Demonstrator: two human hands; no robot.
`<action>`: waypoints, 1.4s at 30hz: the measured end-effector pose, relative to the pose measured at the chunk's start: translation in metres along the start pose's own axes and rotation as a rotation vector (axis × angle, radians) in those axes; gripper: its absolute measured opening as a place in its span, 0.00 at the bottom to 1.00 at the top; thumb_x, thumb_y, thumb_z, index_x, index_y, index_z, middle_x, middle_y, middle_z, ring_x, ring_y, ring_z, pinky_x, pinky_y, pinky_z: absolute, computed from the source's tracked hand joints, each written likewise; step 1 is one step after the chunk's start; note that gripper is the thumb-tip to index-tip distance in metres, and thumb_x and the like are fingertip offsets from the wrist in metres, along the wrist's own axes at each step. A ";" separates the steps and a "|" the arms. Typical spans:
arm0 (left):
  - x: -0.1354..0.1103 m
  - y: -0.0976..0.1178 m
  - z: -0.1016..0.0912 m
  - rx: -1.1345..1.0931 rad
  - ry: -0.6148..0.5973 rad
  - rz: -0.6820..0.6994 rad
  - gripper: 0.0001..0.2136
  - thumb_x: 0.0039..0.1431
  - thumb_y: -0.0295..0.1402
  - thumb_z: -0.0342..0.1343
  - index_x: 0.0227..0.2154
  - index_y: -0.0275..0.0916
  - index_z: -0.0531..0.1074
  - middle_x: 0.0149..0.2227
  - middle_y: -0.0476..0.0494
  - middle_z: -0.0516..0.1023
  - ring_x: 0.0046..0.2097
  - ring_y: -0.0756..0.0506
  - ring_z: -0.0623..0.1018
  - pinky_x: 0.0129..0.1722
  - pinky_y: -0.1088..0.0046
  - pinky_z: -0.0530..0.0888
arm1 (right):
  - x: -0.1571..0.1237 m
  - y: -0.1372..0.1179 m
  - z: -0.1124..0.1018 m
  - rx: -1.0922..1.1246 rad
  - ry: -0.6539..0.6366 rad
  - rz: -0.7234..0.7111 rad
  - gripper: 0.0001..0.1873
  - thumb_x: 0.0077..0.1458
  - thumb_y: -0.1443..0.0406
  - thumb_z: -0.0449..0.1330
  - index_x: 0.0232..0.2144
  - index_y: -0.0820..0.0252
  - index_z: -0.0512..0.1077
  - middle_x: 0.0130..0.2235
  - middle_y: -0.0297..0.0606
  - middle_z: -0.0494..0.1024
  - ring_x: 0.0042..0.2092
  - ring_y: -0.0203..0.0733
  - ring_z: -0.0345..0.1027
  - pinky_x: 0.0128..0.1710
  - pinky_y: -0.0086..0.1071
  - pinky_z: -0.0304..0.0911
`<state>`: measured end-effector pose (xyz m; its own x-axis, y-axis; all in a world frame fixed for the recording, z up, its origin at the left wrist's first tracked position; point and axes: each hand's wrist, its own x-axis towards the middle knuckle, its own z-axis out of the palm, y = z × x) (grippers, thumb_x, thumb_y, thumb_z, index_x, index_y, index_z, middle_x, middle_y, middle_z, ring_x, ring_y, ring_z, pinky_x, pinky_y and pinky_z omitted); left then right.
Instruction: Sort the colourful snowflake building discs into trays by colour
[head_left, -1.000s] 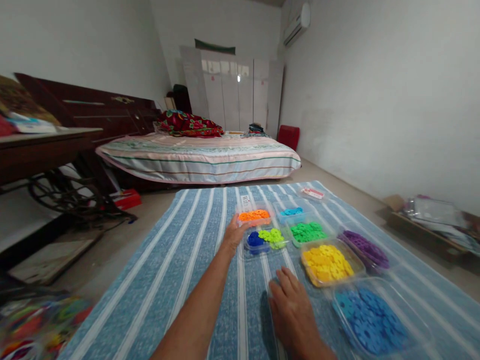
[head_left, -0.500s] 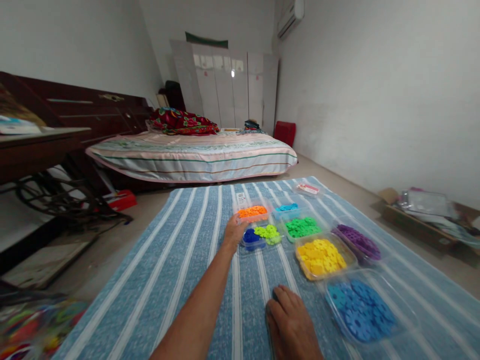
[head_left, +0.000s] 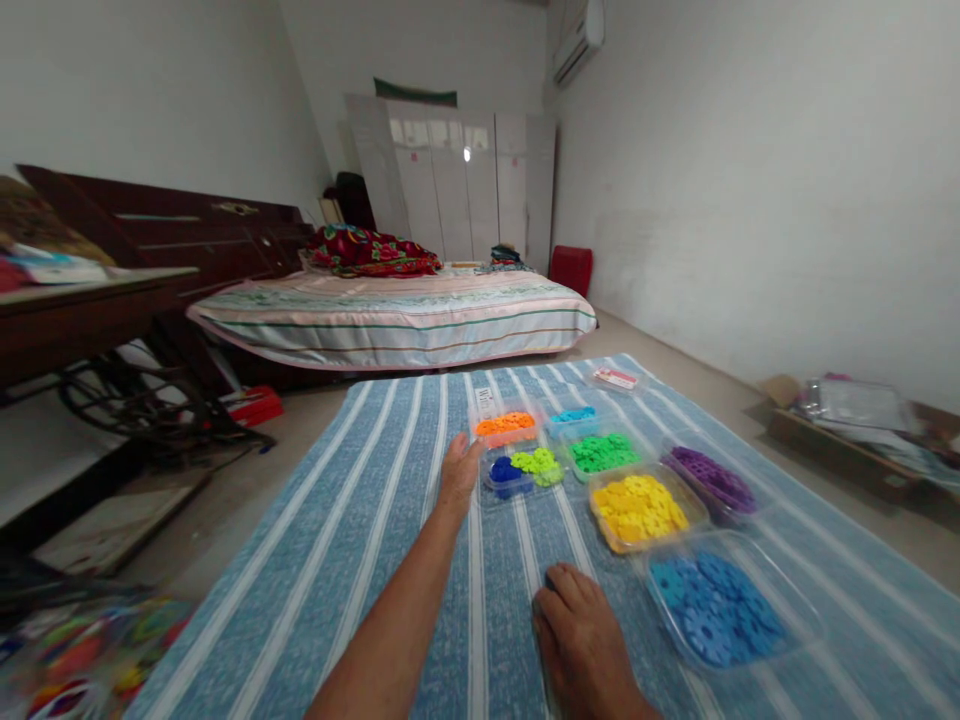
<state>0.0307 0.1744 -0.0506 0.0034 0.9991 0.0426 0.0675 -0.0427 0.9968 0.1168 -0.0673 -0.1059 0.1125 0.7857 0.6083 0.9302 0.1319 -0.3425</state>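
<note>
Head view: left hand [head_left: 457,472] lies slightly further left of the boxes than half a second ago; right hand [head_left: 581,630] looks about unchanged.
Orange box [head_left: 511,439]: far left of the group, same spot on the striped cloth [head_left: 300,560].
Two-colour box [head_left: 535,487]: dark blue and lime pieces inside; just in front of the orange box, and between it and the right hand.
Other boxes: light-blue box [head_left: 576,430] and green box [head_left: 592,474] to the right, then yellow box [head_left: 637,546], purple box [head_left: 739,515] and large blue box [head_left: 793,605].
Left arm: stretched forward, thumb pointing toward the boxes.
Left grip: thumb and fingers apart — contact with a box edge, cannot tell.
Right grip: back of hand up, fingers together and curled over the cloth — cannot tell whether anything is held.
</note>
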 end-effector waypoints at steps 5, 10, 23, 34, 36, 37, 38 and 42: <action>-0.017 -0.003 -0.027 0.159 0.011 0.009 0.22 0.52 0.43 0.54 0.47 0.37 0.69 0.52 0.35 0.72 0.52 0.41 0.73 0.47 0.65 0.71 | 0.001 -0.001 -0.003 -0.008 -0.010 0.004 0.11 0.51 0.74 0.53 0.32 0.54 0.69 0.42 0.38 0.73 0.48 0.45 0.64 0.48 0.38 0.60; -0.032 -0.008 -0.059 0.378 0.033 0.126 0.20 0.53 0.43 0.52 0.45 0.36 0.70 0.49 0.36 0.75 0.52 0.42 0.74 0.51 0.64 0.68 | 0.002 -0.003 -0.006 0.006 -0.039 0.011 0.11 0.52 0.74 0.52 0.32 0.55 0.70 0.41 0.39 0.73 0.48 0.45 0.63 0.48 0.39 0.60; -0.050 -0.022 -0.080 0.582 -0.013 0.242 0.18 0.54 0.40 0.49 0.44 0.38 0.71 0.50 0.39 0.75 0.48 0.43 0.75 0.50 0.65 0.70 | 0.002 -0.004 -0.009 -0.010 -0.062 0.006 0.11 0.54 0.74 0.51 0.32 0.57 0.71 0.42 0.40 0.73 0.48 0.46 0.63 0.48 0.40 0.61; -0.054 -0.009 -0.081 0.476 0.030 0.142 0.18 0.53 0.41 0.49 0.41 0.37 0.73 0.41 0.43 0.79 0.43 0.45 0.78 0.47 0.71 0.72 | 0.002 -0.003 -0.011 -0.063 -0.087 0.012 0.10 0.54 0.73 0.53 0.33 0.56 0.72 0.44 0.39 0.73 0.50 0.45 0.63 0.51 0.39 0.59; -0.055 -0.007 -0.081 0.478 0.032 0.143 0.17 0.53 0.41 0.49 0.41 0.38 0.74 0.40 0.43 0.79 0.43 0.45 0.77 0.47 0.71 0.71 | 0.001 -0.005 -0.012 -0.080 -0.090 0.019 0.11 0.54 0.74 0.53 0.33 0.56 0.72 0.45 0.39 0.74 0.51 0.45 0.63 0.51 0.39 0.60; -0.055 -0.007 -0.081 0.475 0.032 0.145 0.17 0.53 0.41 0.49 0.40 0.38 0.74 0.40 0.44 0.79 0.43 0.45 0.77 0.47 0.70 0.71 | -0.001 -0.006 -0.013 -0.090 -0.087 0.027 0.11 0.53 0.74 0.53 0.34 0.56 0.72 0.45 0.39 0.74 0.51 0.46 0.64 0.51 0.40 0.60; -0.055 -0.006 -0.081 0.470 0.033 0.144 0.17 0.53 0.41 0.49 0.40 0.38 0.74 0.40 0.44 0.80 0.42 0.45 0.77 0.47 0.70 0.71 | -0.004 -0.008 -0.013 -0.099 -0.079 0.035 0.11 0.53 0.74 0.53 0.35 0.56 0.71 0.46 0.40 0.74 0.51 0.46 0.64 0.51 0.40 0.60; -0.055 -0.007 -0.081 0.454 0.033 0.147 0.17 0.53 0.43 0.48 0.39 0.39 0.74 0.38 0.45 0.80 0.41 0.44 0.77 0.46 0.69 0.71 | -0.031 -0.016 -0.012 -0.123 0.005 -0.014 0.13 0.51 0.73 0.53 0.38 0.56 0.71 0.48 0.43 0.73 0.51 0.50 0.65 0.49 0.44 0.62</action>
<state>-0.0511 0.1197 -0.0548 0.0140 0.9816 0.1905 0.4981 -0.1720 0.8499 0.1024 -0.1011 -0.1110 0.1004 0.7814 0.6159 0.9675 0.0678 -0.2437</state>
